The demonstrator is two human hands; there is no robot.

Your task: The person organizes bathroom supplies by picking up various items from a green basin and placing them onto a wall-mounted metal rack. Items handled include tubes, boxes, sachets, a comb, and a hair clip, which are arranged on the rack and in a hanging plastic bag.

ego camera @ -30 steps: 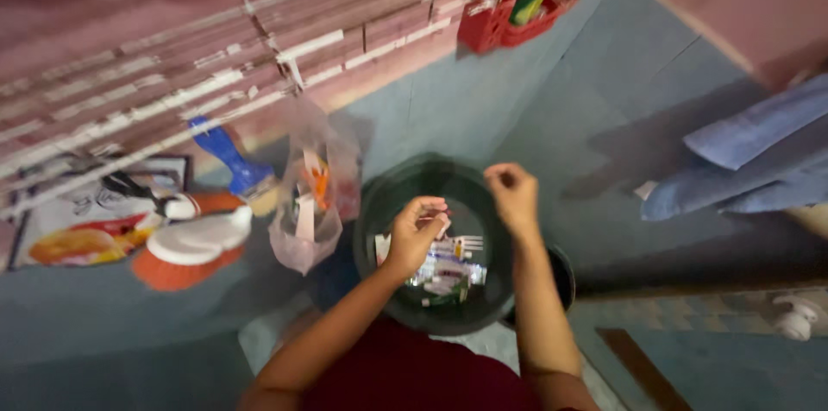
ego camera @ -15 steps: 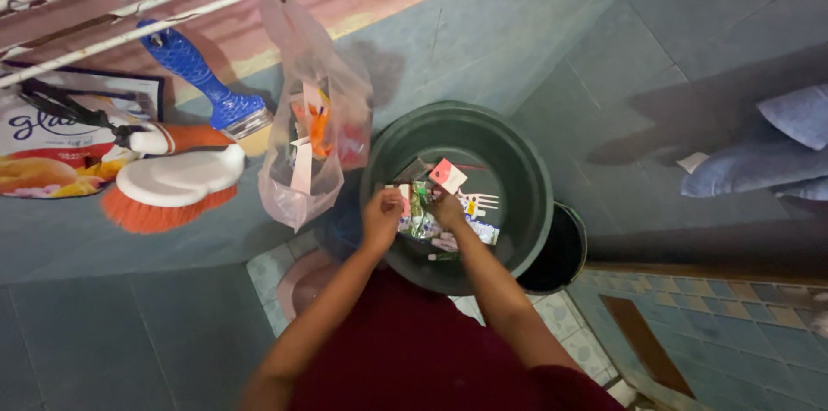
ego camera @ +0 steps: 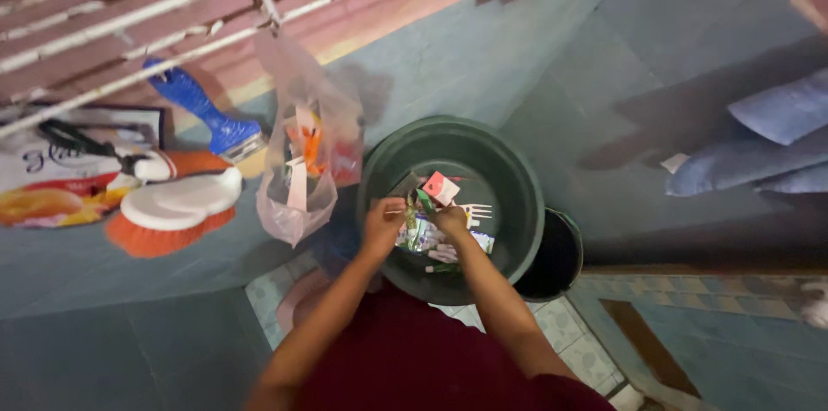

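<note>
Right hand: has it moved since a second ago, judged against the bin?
Yes. The right hand was raised over the bin's far rim; now it is down inside, by the left hand.

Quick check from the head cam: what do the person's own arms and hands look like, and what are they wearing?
Both forearms are bare from above the elbow down, with no gloves, watch or bands visible on the left hand or the right hand. A dark red garment covers the body at the bottom of the view; the picture is too blurred to tell about rings.
</note>
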